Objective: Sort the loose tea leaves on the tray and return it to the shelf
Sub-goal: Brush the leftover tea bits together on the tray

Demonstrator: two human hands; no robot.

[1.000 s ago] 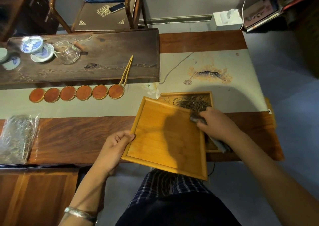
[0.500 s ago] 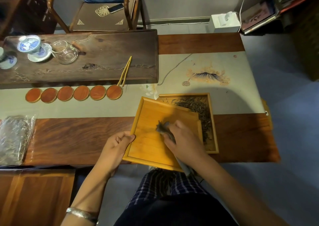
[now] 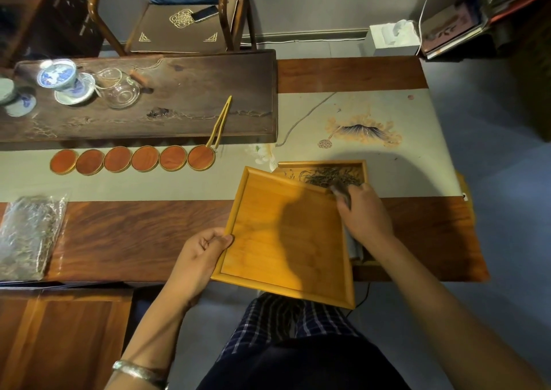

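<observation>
Head view shows a smooth, square wooden tray point(image 3: 286, 237) tipped up over a second tray point(image 3: 354, 167) on the far right. The left hand point(image 3: 198, 260) pinches its near left rim, thumb on top. The right hand point(image 3: 365, 213) is closed around a dark brush point(image 3: 341, 194), its soft tip at the upper tray's far edge. Thin, dark, wiry tea leaves point(image 3: 331, 177) sit piled in the second tray. Six round coasters point(image 3: 131, 159) lie in a row on the cloth
</observation>
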